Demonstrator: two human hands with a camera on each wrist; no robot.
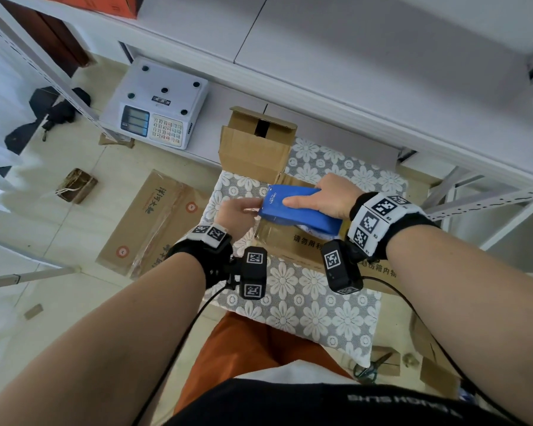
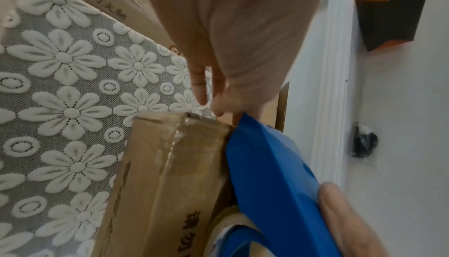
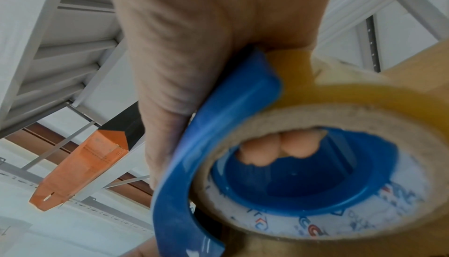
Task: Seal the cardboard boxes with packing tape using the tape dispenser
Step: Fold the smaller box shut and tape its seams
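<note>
Blue plastic marks the tape dispenser (image 1: 296,212), which sits just above the middle of the head view, gripped by the right hand (image 1: 330,199) with the thumb laid along its near side and the fingers wrapped over the top. In the right wrist view the fingertips (image 3: 279,150) show through the core of the tape roll (image 3: 340,107), curled round the dispenser's inner hub. The dispenser lies over the left end of a cardboard box (image 1: 293,244) printed with dark characters; this box rests on a worktop covered by a grey cloth with white flowers (image 1: 314,290).

At the dispenser's nine o'clock the left hand (image 1: 236,213) reaches in, its fingers bent toward the dispenser's front edge. The left wrist view shows those fingers (image 2: 218,95) coming down close together at the box's taped corner, right beside the blue tip, though whether they pinch the tape end I cannot tell. Clear tape (image 2: 179,136) already wrinkles over that corner of the box.

At twelve o'clock from the dispenser stands a second cardboard box (image 1: 256,142), its top flaps partly open with a dark gap between them. At ten o'clock a white electronic scale (image 1: 157,109) with a keypad sits on a low shelf. On the floor at eight o'clock lies a flat printed carton (image 1: 154,222). Green-handled scissors (image 1: 371,368) lie on the floor at five o'clock.
</note>
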